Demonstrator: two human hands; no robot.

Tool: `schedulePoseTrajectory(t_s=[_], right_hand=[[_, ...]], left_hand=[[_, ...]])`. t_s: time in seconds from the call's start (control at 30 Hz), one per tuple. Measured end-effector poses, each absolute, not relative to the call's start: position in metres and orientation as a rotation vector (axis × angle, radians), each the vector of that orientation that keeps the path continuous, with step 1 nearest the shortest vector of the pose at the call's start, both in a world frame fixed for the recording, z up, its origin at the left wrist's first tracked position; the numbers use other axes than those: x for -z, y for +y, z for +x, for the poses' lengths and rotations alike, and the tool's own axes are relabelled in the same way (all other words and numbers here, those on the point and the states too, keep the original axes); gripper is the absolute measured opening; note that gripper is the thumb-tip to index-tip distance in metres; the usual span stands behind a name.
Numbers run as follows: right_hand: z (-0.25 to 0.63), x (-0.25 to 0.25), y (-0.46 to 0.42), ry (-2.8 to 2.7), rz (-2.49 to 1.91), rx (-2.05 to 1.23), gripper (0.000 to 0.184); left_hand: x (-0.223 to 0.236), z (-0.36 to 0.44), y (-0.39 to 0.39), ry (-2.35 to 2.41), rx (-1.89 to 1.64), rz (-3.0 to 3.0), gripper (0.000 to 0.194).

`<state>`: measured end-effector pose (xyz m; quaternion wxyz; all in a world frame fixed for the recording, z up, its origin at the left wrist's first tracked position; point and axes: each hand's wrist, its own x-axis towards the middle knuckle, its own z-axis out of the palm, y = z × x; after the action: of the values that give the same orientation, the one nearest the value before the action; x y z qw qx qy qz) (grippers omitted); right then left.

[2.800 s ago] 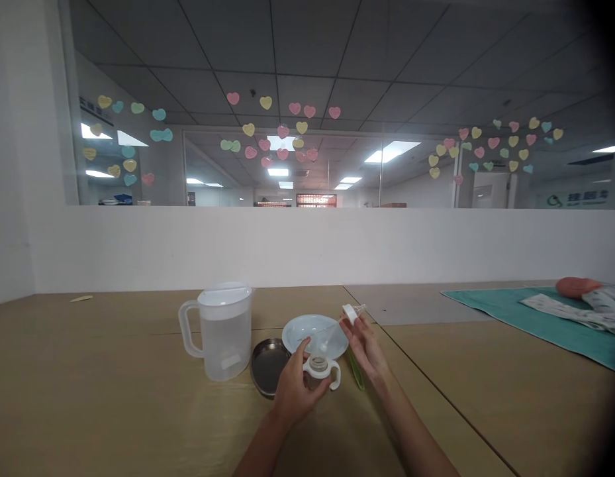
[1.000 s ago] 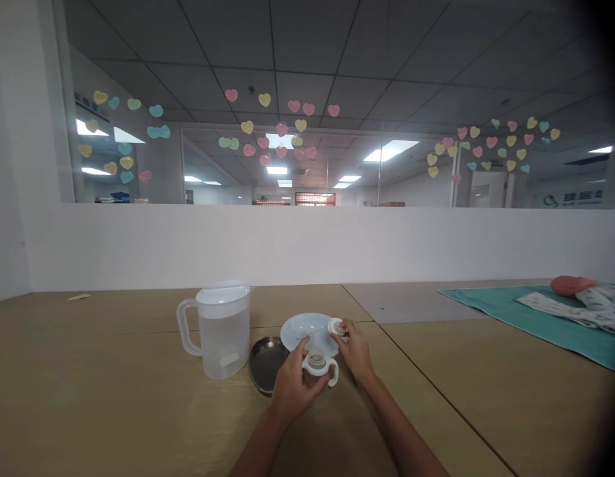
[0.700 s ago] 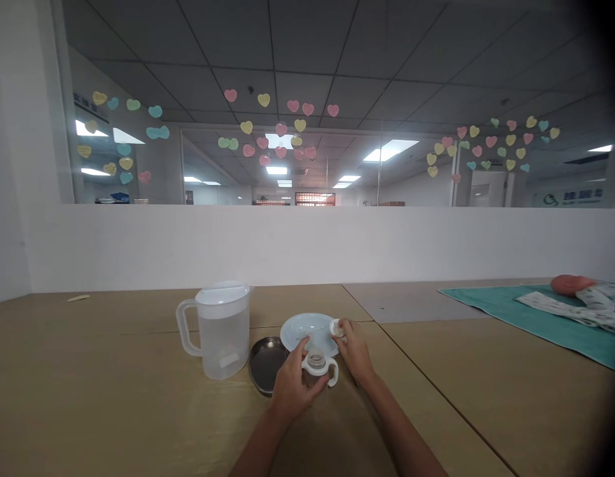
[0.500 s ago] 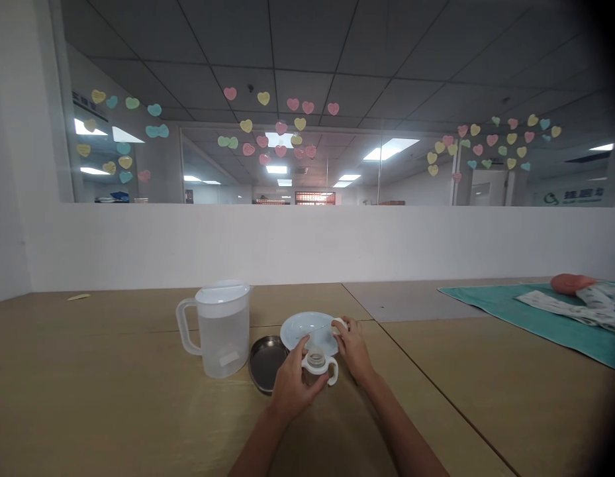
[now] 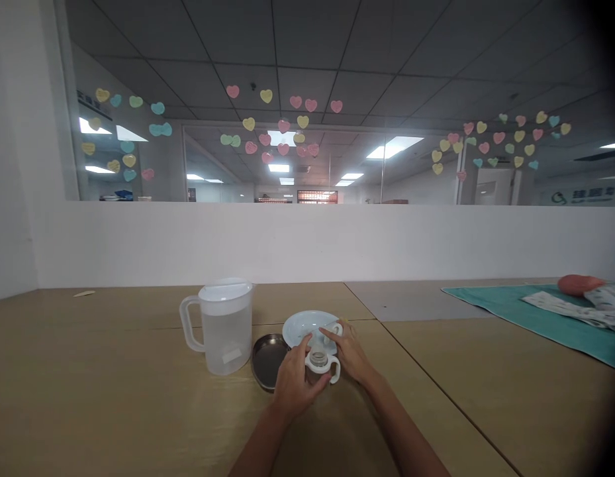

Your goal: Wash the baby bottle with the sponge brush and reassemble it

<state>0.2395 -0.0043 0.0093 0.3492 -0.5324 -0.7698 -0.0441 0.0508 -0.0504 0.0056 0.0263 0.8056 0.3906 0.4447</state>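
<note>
My left hand (image 5: pixel 293 384) is wrapped round a baby bottle (image 5: pixel 318 360) with a white handled collar. The bottle stands upright, its threaded neck uncovered, and one curved handle shows on the right. My right hand (image 5: pixel 354 354) grips a white bottle cap (image 5: pixel 338 329) just behind and right of the neck, apart from it. Fingers hide much of the cap, and a thin pale piece by it is too small to make out. Behind both hands lies a light blue plate (image 5: pixel 293 323). Left of the bottle sits a dark metal dish (image 5: pixel 268 361), partly covered by my left hand.
A translucent lidded pitcher (image 5: pixel 226 331) stands left of the dish, handle to the left. At the far right, a green cloth (image 5: pixel 516 315) bears a patterned white cloth (image 5: pixel 560 308) and a reddish object (image 5: pixel 580 285). A low white wall (image 5: pixel 307 242) with windows borders the table's back.
My right hand has turned the cap so more of its white side shows, and its index finger now stretches left over the plate. My left hand still holds the bottle. The view has shifted slightly.
</note>
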Motion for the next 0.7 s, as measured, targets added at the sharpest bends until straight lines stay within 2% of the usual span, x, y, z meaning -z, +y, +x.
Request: schedulePoseTrajectory(t_s=[0.1, 0.17, 0.27, 0.37, 0.5, 0.6, 0.7], right_hand=[[0.239, -0.008, -0.003, -1.994, -1.452, 0.117, 0.052], [0.239, -0.008, -0.002, -1.990, -1.448, 0.115, 0.054], [0.239, -0.007, -0.002, -1.929, -1.412, 0.097, 0.054], [0.239, -0.006, -0.001, -1.802, -1.401, 0.067, 0.053], [0.239, -0.002, 0.003, -1.674, -1.471, 0.030, 0.049], [0.240, 0.000, 0.007, -1.692, -1.551, 0.032, 0.038], [0.240, 0.001, 0.009, -1.741, -1.576, 0.059, 0.037]], left_hand=[[-0.005, 0.048, -0.049, 1.179, -1.376, 2.578, 0.082], [-0.005, 0.043, -0.046, 1.170, -1.438, 2.633, 0.078], [-0.006, 0.031, -0.038, 1.370, -1.775, 2.543, 0.063], [-0.013, 0.015, -0.031, 1.766, -2.210, 2.090, 0.057], [-0.025, -0.013, -0.024, 2.096, -2.383, 1.615, 0.069], [-0.030, -0.033, -0.019, 2.200, -2.354, 1.513, 0.082], [-0.032, -0.050, -0.015, 2.269, -2.342, 1.396, 0.090]])
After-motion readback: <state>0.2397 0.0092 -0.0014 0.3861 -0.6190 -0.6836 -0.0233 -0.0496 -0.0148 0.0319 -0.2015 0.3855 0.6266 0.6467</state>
